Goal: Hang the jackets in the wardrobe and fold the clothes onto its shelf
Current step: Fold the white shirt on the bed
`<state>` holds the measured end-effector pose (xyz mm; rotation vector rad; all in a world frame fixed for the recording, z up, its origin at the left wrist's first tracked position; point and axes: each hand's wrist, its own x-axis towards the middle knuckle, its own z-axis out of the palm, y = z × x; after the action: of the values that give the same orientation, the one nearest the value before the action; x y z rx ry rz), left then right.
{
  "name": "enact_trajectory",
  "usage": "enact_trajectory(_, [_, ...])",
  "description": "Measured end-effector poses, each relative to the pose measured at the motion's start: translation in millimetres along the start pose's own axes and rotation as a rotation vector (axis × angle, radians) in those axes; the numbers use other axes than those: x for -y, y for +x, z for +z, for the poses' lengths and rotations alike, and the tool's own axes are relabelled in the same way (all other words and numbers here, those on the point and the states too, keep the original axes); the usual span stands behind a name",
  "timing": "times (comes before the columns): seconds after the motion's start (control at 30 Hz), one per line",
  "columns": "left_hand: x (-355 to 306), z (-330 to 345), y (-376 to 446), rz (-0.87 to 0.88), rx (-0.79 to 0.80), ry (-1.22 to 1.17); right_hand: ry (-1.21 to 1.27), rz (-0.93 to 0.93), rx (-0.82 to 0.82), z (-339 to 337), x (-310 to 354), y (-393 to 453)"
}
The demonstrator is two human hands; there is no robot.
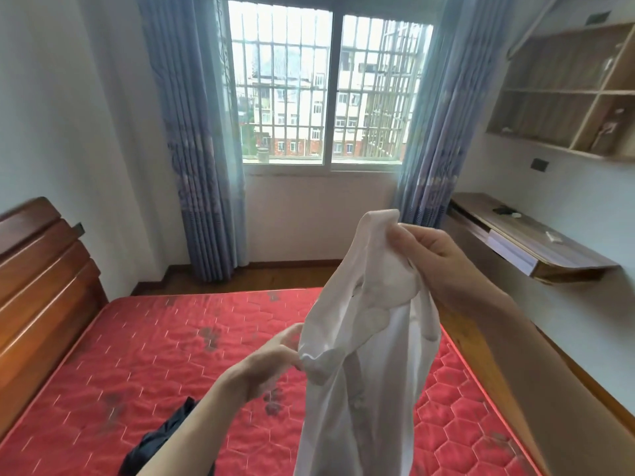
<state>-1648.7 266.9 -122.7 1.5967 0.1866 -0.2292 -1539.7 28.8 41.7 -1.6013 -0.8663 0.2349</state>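
Nearest, low in the middle, a white shirt [360, 338] hangs in the air above the near right part of the red mattress [154, 338]. The left hand [271, 359] pinches a bunched fold at the shirt's left side; the right hand [436, 259], higher and farther, grips the cloth at its top. Both hands are closed on the fabric, and the rest drapes loose below them, out of sight past the bottom edge.

The cloth looks thin and slippery, so a pinch this small may slide off, dropping one side and twisting the shirt before it can be folded flat. The hanging tail could also drag over the mattress and crease.

By count: one white shirt, one dark garment [161, 438] crumpled at the near left of the mattress, partly behind the left forearm, two hands. Also one bed, one window [330, 91] with two curtains, one desk [536, 249] at right. No wardrobe is in view.
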Motion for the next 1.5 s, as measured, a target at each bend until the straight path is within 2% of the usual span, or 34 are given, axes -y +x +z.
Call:
enact_trajectory(0.13, [-15, 13, -10, 0.065, 0.263, -0.095, -0.086, -0.026, -0.076, -21, 5, -1])
enact_trajectory(0.23, [-27, 29, -13, 0.097, 0.374, 0.046, -0.127, -0.029, -0.132, -28, 1, -8])
enact_trajectory(0.33, [-32, 50, -11, 0.160, 0.278, 0.150, -0.230, -0.061, -0.147, -27, 0, -15])
enact_trajectory(0.43, [-30, 56, -10, 0.210, 0.097, 0.096, -0.364, -0.097, -0.165, -32, 6, -25])
enact_trajectory(0.53, [-34, 47, -9, 0.286, 0.000, 0.050, -0.560, -0.132, -0.218, -48, 10, -33])
enact_trajectory(0.63, [-45, 37, -2, 0.329, 0.069, 0.049, -0.740, -0.141, -0.248, -68, 11, -38])
enact_trajectory(0.73, [-63, 35, 6, 0.246, 0.230, 0.131, -0.709, -0.131, -0.231, -83, 16, -41])
enact_trajectory(0.8, [-77, 36, 10, 0.228, 0.273, 0.175, -0.665, -0.105, -0.206, -97, 16, -41])
enact_trajectory(0.97, [-99, 38, 25, 0.258, 0.159, 0.220, -0.554, -0.020, -0.199, -138, -5, -48])
enact_trajectory(1.07, [-113, 48, 32, 0.269, 0.088, 0.239, -0.638, -0.114, -0.256, -152, -28, -47])
enact_trajectory(1.2, [-133, 60, 34, 0.185, 0.021, 0.246, -0.720, -0.169, -0.150, -182, -46, -42])
enact_trajectory(1.37, [-148, 71, 40, 0.162, 0.003, 0.345, -0.570, -0.111, 0.085, -225, -47, -38])
enact_trajectory(1.5, [-149, 76, 48, 0.113, -0.024, 0.642, -0.458, 0.073, 0.383, -247, -58, -28])
